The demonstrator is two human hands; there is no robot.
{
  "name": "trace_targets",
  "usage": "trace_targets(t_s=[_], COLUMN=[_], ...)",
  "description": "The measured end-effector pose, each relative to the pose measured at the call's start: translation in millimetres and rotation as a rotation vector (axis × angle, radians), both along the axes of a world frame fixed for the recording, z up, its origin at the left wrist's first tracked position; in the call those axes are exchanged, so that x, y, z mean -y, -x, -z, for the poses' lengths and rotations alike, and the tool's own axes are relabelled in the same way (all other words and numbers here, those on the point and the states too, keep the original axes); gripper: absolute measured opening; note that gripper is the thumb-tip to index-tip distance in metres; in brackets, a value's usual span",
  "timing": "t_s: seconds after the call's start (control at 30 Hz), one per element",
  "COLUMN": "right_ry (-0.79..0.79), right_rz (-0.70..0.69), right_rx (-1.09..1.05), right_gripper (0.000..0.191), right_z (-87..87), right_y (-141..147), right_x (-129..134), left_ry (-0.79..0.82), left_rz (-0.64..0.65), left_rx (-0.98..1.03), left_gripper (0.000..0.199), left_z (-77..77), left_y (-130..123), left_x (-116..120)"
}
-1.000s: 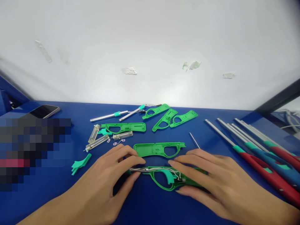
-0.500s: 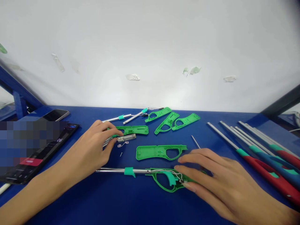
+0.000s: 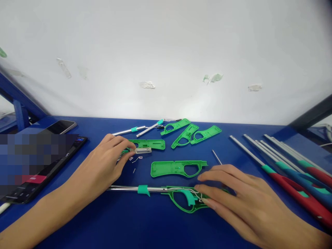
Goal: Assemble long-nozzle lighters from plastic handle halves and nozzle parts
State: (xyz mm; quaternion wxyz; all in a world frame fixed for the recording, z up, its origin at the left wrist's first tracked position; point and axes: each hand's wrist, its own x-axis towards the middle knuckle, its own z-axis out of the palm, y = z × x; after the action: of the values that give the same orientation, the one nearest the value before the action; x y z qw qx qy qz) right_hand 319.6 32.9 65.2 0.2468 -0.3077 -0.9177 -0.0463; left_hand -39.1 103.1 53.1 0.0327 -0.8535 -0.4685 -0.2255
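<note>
My left hand (image 3: 111,155) pinches a small clear gas tank (image 3: 143,150) with a green end, above the table at centre left. My right hand (image 3: 238,197) covers the rear of a green lighter casing half (image 3: 181,208), fingers along its upper edge and thumb tip near the wires (image 3: 192,189). In that half lie a teal trigger (image 3: 190,197) and a metal lighter tube (image 3: 127,188), with a teal clip (image 3: 143,189) around the tube. Another green casing half (image 3: 166,168) rests inside up just behind. My right palm hides the handle's end.
More green casing pieces (image 3: 206,134) and metal tubes (image 3: 150,128) lie at the back. Red and blue lighters (image 3: 287,190) line the right side; a screwdriver (image 3: 217,156) sits behind my right hand. Small metal bits (image 3: 136,159) and a screw (image 3: 134,170) lie centre left. Phones (image 3: 52,166) are left.
The gas tank in my left hand has turned slightly and lies more level. My right thumb has shifted a little over the wires, and the black part beside it is now hidden.
</note>
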Motion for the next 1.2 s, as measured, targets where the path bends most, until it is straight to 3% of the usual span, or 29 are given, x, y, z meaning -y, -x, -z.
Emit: trace_targets(t_s=[0.17,0.33,0.47,0.63,0.73,0.87,0.97,1.2], right_ry=[-0.034,-0.027,-0.008,-0.017,-0.073,-0.068,-0.062,-0.034], right_rz=[0.078,0.132,0.042,0.011,0.035,0.042,0.052,0.037], right_rx=[-0.013,-0.052,-0.130,-0.184,-0.211,-0.233,-0.224,-0.218], right_gripper=[0.027,0.039,0.033,0.024,0.025,0.018,0.016,0.016], right_z=[9.4,8.5,0.2,-1.9,-1.0,-0.6,0.6,1.0], right_y=[-5.9,-0.3,19.2,29.6,27.7,22.3,18.5,16.3], right_x=[5.9,14.8,16.4,15.1,13.7,11.4,10.3,11.2], left_ry=[-0.079,-0.097,-0.001,0.036,0.010,-0.119,-0.029,0.019], left_rz=[0.073,0.325,0.414,0.446,0.403,0.181,0.061,-0.007], left_rx=[0.076,0.194,0.262,0.279,0.252,0.177,0.004,-0.059], left_gripper=[0.012,0.017,0.021,0.028,0.032,0.029,0.019,0.023], left_z=[-12.1,-25.0,-19.1,-7.7,-8.0,-8.2,-4.6,-0.6], left_y=[-14.4,-42.3,-53.9,-52.5,-49.4,-37.4,-21.2,-1.2], left_x=[13.3,53.3,78.3,79.5,69.0,44.6,24.9,10.1])
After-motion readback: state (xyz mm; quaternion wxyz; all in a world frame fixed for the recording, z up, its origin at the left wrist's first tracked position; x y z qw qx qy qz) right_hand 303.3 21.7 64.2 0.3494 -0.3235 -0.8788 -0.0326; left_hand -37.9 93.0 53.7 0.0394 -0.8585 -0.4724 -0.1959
